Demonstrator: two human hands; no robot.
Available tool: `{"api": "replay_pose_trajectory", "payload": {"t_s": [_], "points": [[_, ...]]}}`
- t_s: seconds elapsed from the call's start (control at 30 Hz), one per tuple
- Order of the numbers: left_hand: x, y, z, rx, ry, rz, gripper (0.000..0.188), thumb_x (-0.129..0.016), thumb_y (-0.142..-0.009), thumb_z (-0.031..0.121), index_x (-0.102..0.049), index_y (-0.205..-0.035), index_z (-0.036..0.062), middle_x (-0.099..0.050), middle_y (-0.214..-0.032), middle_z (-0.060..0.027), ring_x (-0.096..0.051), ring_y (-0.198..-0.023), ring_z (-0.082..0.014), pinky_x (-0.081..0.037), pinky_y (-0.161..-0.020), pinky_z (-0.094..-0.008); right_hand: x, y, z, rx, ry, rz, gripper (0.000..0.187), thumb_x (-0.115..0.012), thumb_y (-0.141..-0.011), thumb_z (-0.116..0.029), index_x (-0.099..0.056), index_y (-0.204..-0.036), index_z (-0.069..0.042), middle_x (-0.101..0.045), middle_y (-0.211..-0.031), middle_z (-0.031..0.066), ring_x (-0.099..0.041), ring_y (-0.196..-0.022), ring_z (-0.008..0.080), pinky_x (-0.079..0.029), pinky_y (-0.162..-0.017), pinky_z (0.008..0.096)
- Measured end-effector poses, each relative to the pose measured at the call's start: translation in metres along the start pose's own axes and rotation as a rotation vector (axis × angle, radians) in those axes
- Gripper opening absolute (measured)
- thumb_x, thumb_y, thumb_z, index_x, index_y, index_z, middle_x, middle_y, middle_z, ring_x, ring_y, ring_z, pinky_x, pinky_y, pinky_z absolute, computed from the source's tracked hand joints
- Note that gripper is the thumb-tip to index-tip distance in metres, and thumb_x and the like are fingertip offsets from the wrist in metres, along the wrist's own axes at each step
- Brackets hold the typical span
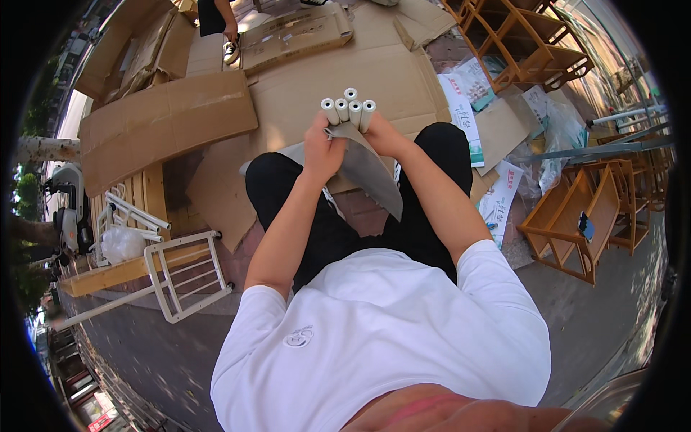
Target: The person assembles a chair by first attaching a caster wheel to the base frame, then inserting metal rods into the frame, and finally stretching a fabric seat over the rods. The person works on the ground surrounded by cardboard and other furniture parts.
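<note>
In front of my knees, several white tubes (pixel 355 114) stand bundled with their hollow round ends facing up. A grey flexible sheet (pixel 371 173) lies against the bundle's near side and hangs down between my legs. My left hand (pixel 324 147) is closed at the left of the bundle, with the sheet's upper edge pinched by its thumb and fingers. On the other side, my right hand (pixel 384 135) grips the tubes, its fingers partly hidden behind them and the sheet.
Flattened cardboard (pixel 288 93) covers the ground ahead, with a long cardboard box (pixel 169 122) at the left. A white metal rack (pixel 183 277) stands lower left. Brown shelves (pixel 576 216) with a phone (pixel 586 226), plastic bags (pixel 561 137) and printed sheets lie right. Another person's shoe (pixel 231 52) shows at the far side.
</note>
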State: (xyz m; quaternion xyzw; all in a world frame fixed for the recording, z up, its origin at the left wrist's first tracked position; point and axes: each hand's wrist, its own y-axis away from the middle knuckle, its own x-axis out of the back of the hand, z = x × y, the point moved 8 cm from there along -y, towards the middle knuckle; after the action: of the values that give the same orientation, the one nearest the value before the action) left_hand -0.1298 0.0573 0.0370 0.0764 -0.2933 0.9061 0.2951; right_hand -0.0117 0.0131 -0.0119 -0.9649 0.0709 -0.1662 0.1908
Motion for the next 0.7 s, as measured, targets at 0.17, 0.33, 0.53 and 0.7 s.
{"api": "replay_pose_trajectory", "payload": {"t_s": [0.17,0.33,0.53,0.7], "points": [[0.003,0.002,0.003,0.031,-0.005,-0.005,0.016,-0.066,-0.087,0.003,-0.058,-0.101,0.0025,-0.066,-0.088,-0.0158,-0.066,-0.080,-0.0331,-0.051,-0.072,-0.0366,0.005,0.004,-0.002,-0.046,-0.015,0.006,0.023,-0.066,-0.089,-0.008,-0.064,-0.111,-0.003,-0.068,-0.103,0.0178,-0.064,-0.096,0.0354,-0.050,-0.084,0.0385],[0.001,0.002,0.001,-0.020,0.015,-0.011,0.015,-0.068,-0.092,0.009,-0.061,-0.103,0.0010,-0.068,-0.088,-0.0098,-0.064,-0.080,-0.0188,-0.050,-0.072,-0.0318,0.005,0.005,0.006,-0.047,0.081,0.018,0.020,-0.068,-0.086,-0.009,-0.065,-0.105,-0.002,-0.070,-0.100,0.0184,-0.065,-0.090,0.0365,-0.051,-0.080,0.0396],[0.012,0.010,0.013,0.017,0.082,0.012,0.011,-0.064,-0.091,0.004,-0.059,-0.100,0.0017,-0.067,-0.084,-0.0102,-0.065,-0.076,-0.0203,-0.050,-0.068,-0.0326,-0.009,0.003,0.011,-0.099,0.011,0.004,0.024,-0.072,-0.080,-0.009,-0.066,-0.102,-0.002,-0.070,-0.098,0.0174,-0.066,-0.087,0.0289,-0.052,-0.078,0.0382],[0.019,0.012,0.016,-0.065,0.163,-0.001,0.035,-0.064,-0.086,-0.002,-0.053,-0.118,0.0025,-0.063,-0.105,-0.0184,-0.060,-0.101,-0.0421,-0.049,-0.086,-0.0407,-0.019,0.011,0.052,-0.231,-0.092,-0.099,0.044,-0.066,-0.093,-0.014,-0.051,-0.134,-0.006,-0.056,-0.129,0.0060,-0.053,-0.118,0.0175,-0.045,-0.101,0.0351]]}}
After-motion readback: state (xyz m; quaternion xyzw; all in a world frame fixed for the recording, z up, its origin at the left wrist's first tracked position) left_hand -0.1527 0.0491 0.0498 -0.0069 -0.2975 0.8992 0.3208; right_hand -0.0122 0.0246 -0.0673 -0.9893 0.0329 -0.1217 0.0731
